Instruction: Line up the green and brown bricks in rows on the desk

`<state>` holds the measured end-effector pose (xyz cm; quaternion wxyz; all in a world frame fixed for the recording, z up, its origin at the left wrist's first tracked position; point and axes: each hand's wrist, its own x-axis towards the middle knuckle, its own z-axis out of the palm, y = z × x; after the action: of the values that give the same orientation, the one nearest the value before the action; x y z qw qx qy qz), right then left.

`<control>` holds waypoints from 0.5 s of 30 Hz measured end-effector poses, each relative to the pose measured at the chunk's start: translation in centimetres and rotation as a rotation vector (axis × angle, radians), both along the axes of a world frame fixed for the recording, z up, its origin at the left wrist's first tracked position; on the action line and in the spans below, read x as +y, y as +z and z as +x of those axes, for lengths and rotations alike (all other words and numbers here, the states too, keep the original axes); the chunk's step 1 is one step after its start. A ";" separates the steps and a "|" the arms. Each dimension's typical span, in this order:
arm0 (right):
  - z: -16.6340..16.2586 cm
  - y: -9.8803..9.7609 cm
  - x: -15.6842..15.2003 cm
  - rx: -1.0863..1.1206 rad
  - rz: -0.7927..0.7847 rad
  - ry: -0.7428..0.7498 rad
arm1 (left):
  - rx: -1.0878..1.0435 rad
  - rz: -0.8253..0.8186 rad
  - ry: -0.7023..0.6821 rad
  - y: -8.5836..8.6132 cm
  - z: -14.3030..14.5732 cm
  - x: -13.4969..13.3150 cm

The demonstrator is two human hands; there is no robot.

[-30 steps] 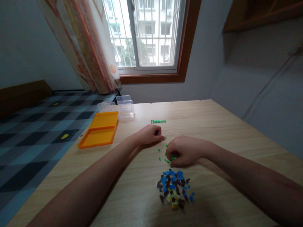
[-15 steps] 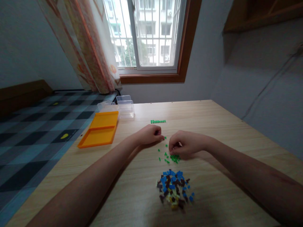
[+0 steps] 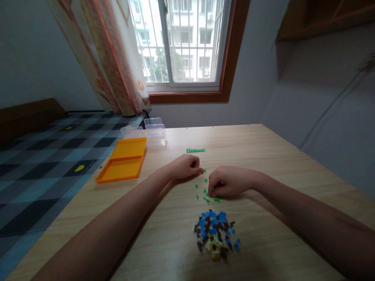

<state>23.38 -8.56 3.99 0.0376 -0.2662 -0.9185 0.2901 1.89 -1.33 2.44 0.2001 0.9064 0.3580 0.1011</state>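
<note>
My left hand [image 3: 186, 166] rests on the table with its fingers curled. Its fingertips are right beside a small green building block [image 3: 204, 170]; what they hold, if anything, is hidden. With fingers bent down and drawn together, my right hand [image 3: 230, 181] covers much of a heap of green building blocks [image 3: 216, 200]. I cannot make out what lies between those fingertips. Several loose green blocks [image 3: 197, 197] are scattered between the hands. Farther back, more of them form a neat row [image 3: 196, 150].
Nearer me is a mixed pile of blue, dark brown and yellow blocks [image 3: 213, 231]. An orange tray [image 3: 121, 168] with a divider lies at the table's left edge, before clear plastic boxes [image 3: 156, 136]. A checked bed [image 3: 43, 156] adjoins the left side of the table [image 3: 278, 156].
My right hand has lowered slightly towards me and now covers more of the green heap. My left hand and the row of green blocks have stayed put.
</note>
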 end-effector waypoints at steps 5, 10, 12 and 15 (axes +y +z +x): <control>-0.5 0.0 -0.1 -0.010 -0.005 -0.005 | 0.002 0.004 0.005 -0.1 0.0 0.1; -0.4 0.4 0.0 0.031 -0.014 -0.010 | 0.013 -0.001 -0.006 -0.1 0.0 0.2; 0.1 0.6 0.4 0.066 -0.015 -0.042 | 0.014 0.003 -0.009 0.0 0.0 0.2; 1.2 0.6 1.3 0.071 0.000 -0.134 | 0.018 0.005 -0.012 0.1 0.0 0.1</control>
<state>24.58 -7.22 4.55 0.0894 -0.3168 -0.8966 0.2962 1.87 -1.20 2.49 0.1953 0.9099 0.3541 0.0925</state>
